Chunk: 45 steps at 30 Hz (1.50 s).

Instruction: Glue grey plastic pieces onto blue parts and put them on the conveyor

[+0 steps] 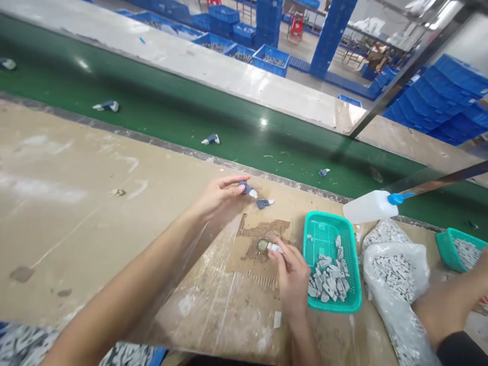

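My left hand (219, 195) grips a small dark-blue and white plastic part (247, 189) between thumb and fingers, just above the table. A similar blue and white part (265, 203) lies on the table below it. My right hand (292, 267) pinches a small light-grey plastic piece (275, 247) beside a small round dish (263, 245), which sits on a stained cardboard sheet (244, 254). Whether the piece touches the dish's rim, I cannot tell. To the right of that hand stands a green basket (356, 284) with several grey pieces (330, 279) in it.
Several blue and white parts (211, 139) lie along a green conveyor belt (160, 114) beyond the table. At right are a white squeeze bottle (369, 206) lying tilted, a plastic bag of grey pieces (396, 272), another green basket (444, 249) and another person's arm (446, 305).
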Motion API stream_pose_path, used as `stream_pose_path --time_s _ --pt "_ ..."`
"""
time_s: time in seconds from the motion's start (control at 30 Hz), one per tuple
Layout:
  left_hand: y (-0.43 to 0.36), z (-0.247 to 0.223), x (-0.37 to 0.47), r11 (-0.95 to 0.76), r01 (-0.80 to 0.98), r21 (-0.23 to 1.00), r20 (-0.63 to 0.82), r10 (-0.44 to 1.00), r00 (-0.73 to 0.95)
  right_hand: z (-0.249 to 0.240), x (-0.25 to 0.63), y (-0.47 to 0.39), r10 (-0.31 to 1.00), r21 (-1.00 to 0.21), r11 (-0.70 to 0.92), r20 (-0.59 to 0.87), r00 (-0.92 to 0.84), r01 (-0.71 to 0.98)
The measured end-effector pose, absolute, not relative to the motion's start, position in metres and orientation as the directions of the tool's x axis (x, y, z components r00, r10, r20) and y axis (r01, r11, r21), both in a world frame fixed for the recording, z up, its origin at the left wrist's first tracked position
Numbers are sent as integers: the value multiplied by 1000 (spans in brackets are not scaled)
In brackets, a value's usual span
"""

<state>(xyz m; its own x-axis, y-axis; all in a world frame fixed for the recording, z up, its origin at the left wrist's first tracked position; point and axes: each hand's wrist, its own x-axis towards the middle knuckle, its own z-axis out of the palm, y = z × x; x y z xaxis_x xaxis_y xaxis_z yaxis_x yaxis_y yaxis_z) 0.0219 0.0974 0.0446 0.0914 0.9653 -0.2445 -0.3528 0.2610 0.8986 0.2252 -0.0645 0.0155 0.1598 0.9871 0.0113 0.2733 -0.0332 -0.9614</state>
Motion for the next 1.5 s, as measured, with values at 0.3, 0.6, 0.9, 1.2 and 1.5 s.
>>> stream_pose_path --time_s 0.3,0.6,0.9,1.2,1.5 --pt "37 24 29 502 -654 566 -431 856 286 0 216 -60 910 -663 246 410 68 707" --pt "24 16 30 439 -675 593 -312 898 311 -10 213 -58 857 -576 349 515 -4 739" --pt "22 19 28 467 -625 625 -309 884 351 -13 212 -60 867 -525 344 496 -49 779" --pt "21 15 32 446 -641 625 -290 895 339 -11 209 -60 869 -528 342 492 -48 777" --pt "11 17 43 411 -325 852 -300 891 340 4 235 -69 971 -617 212 220 -93 757"
